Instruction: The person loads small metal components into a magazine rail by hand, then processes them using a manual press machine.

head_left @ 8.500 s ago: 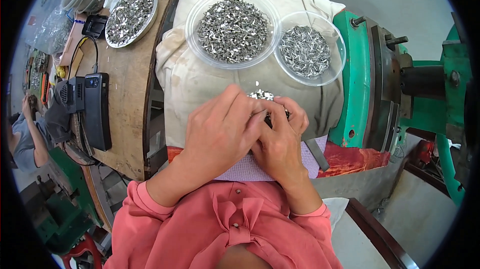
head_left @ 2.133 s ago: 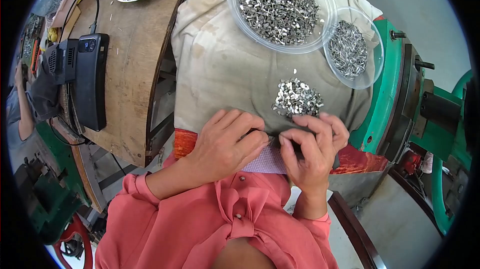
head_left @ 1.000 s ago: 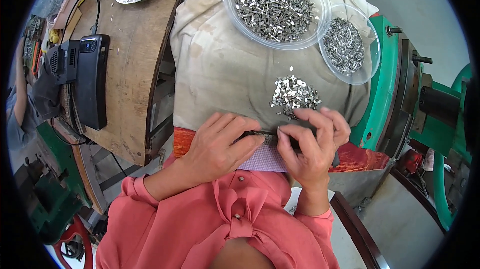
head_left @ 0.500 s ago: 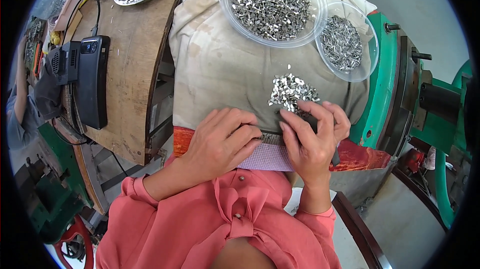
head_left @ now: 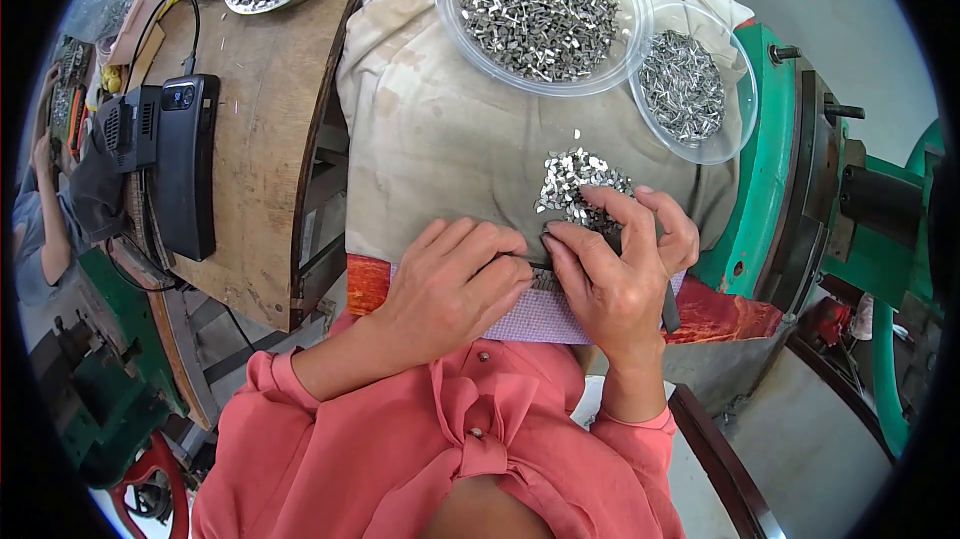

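Observation:
My left hand (head_left: 455, 284) lies curled over the left end of a narrow row of small grey metal pieces (head_left: 546, 280), backed by a dark edge. Its fingertips press on that row. My right hand (head_left: 620, 264) is just right of it, thumb and index finger pinched around a tiny dark bit too small to make out. Its other fingers arch over a loose pile of shiny metal chips (head_left: 575, 179), partly hiding it. A dark flat bar end (head_left: 670, 311) sticks out beneath the right hand. Lilac woven cloth (head_left: 530, 319) lies under the row.
Beyond the pile stand a large clear tub (head_left: 447, 14) of metal pieces and a smaller clear tub (head_left: 741, 104) of thin pins. Left is a wooden table (head_left: 262, 139) with a black device (head_left: 188, 169) and a metal bowl (head_left: 290, 7). Green machinery (head_left: 745, 169) borders the right.
My right hand has shifted slightly left and its pinched fingertips are nearer the row. My left fingers have edged a little right. A person's arms at the far left have moved.

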The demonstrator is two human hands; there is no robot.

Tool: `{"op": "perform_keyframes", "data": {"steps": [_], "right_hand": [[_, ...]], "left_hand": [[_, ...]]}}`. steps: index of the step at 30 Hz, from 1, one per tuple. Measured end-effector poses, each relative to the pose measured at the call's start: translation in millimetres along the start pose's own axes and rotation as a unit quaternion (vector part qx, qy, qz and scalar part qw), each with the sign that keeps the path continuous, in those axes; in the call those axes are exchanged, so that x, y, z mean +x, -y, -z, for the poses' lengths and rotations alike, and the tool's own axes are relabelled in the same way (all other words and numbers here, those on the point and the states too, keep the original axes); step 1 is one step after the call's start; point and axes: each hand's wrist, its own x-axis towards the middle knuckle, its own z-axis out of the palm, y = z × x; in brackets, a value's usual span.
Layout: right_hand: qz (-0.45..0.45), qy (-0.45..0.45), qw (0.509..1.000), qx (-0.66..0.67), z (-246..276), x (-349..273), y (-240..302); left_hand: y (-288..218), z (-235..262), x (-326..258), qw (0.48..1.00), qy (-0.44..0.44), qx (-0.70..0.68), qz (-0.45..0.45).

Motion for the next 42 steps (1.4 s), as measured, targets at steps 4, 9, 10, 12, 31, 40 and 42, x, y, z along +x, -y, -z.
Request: {"op": "perform_keyframes", "data": {"steps": [4,9,10,12,31,40,42], "right_hand": [[0.000,-0.005,1.000,0.008,-1.1,-1.2,1.1],[0.003,-0.002,1.000,0.018,0.0,0.2,1.7],[0.006,-0.004,1.000,0.020,-0.1,-0.2,1.2],[-0.004,-0.008,0.999,0.035,2.8,-4.1,-1.1],[-0.030,-0.013,0.997,0.072,8.7,-7.4,-4.8],[0.020,0.009,0.999,0.027,-5.2,18.2,-2.3],[0.022,0.011,0.999,0.027,-6.0,18.3,-2.7]], "left_hand": [[1.4,1.2,-2.7,1.000,0.001,0.003,-0.011],[1.1,2.4,-3.9,1.000,0.004,-0.007,0.000],[1.2,2.5,-4.0,1.000,0.004,-0.006,0.001],[0.9,3.0,-3.6,1.000,0.007,-0.010,0.001],[0.2,-2.6,-0.7,1.000,-0.010,0.015,-0.015],[0.7,-1.1,-2.0,1.000,-0.024,-0.018,0.005],[-1.0,-1.0,0.0,1.000,-0.019,-0.014,0.002]]}}
